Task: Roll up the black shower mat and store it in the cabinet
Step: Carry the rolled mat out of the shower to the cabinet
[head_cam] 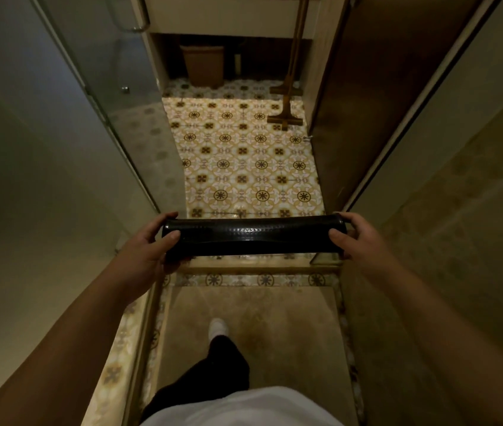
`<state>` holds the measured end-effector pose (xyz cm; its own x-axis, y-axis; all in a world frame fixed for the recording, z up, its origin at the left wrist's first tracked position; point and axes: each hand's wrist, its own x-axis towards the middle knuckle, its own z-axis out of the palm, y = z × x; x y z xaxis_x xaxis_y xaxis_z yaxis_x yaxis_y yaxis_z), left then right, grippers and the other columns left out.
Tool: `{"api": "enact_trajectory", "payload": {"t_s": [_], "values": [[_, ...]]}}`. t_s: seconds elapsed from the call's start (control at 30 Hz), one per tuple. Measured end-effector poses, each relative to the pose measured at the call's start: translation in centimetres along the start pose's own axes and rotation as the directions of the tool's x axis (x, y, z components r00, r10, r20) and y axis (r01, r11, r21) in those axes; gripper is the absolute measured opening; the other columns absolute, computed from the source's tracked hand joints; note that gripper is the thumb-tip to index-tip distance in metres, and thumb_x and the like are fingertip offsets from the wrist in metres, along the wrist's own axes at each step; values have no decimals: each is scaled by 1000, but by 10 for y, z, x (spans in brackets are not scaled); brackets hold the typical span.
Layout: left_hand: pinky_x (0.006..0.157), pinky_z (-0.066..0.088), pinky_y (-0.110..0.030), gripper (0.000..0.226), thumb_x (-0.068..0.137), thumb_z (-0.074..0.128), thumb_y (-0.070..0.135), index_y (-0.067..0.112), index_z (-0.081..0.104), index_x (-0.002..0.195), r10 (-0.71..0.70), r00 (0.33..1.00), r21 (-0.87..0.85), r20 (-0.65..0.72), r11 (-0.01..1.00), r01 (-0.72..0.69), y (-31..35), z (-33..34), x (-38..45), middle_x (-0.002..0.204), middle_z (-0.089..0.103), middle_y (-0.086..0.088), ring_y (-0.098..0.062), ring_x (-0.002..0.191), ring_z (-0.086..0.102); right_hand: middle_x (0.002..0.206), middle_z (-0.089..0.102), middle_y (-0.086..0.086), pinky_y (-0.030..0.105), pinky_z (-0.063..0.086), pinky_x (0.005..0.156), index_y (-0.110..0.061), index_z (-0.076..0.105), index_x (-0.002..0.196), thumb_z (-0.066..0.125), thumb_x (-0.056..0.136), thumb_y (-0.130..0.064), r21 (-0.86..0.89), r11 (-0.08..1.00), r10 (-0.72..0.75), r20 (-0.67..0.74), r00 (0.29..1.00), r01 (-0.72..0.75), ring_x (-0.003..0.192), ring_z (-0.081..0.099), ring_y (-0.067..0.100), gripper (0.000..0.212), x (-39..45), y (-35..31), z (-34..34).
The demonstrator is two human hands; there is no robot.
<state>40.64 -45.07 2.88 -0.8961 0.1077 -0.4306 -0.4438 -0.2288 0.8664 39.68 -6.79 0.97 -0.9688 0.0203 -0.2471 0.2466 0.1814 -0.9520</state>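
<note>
The black shower mat (pixel 254 236) is rolled into a tight horizontal tube and held in the air at waist height over the shower threshold. My left hand (pixel 148 244) grips its left end, thumb on top and fingers underneath. My right hand (pixel 356 236) grips its right end the same way. The roll's surface is shiny and dotted. A vanity cabinet (pixel 228 13) stands at the far end of the room, open underneath; no cabinet door shows.
A glass shower panel (pixel 99 96) runs along the left, and a brown door (pixel 364 96) stands on the right. Patterned floor tiles (pixel 244 155) lie ahead. A tan bin (pixel 204 66) sits under the vanity; two long-handled floor wipers (pixel 285 118) lean at the right. My foot (pixel 218 327) stands on the shower floor.
</note>
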Motion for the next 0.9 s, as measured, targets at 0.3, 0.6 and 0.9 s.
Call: {"api": "enact_trajectory", "payload": {"t_s": [0.3,0.6,0.9], "values": [[60,55,-31,44,81,64,15,36,60,120,10,999,52,41,999,-12,71,-34,123,117,64,-11,-35,80,70,102,65,5,18,50,58,-22,49,132,63,91,-23,-20,1000,7,-68,998,-8,83,66,12,43,107,-36,29],[62,56,-30,49,74,69,21,42,63,118,-22,998,69,62,997,18,104,-43,213,119,65,-10,-39,88,70,99,60,-5,13,50,54,-23,49,129,61,92,-17,-53,998,31,-92,995,-36,73,66,-6,39,192,-59,30],[64,56,-33,57,69,74,25,40,58,122,-23,998,55,-59,998,26,123,-8,307,118,65,-11,-37,88,72,108,65,-1,31,54,76,-24,51,129,65,90,-20,12,999,38,-54,998,-38,97,65,15,42,308,-65,-4]]}}
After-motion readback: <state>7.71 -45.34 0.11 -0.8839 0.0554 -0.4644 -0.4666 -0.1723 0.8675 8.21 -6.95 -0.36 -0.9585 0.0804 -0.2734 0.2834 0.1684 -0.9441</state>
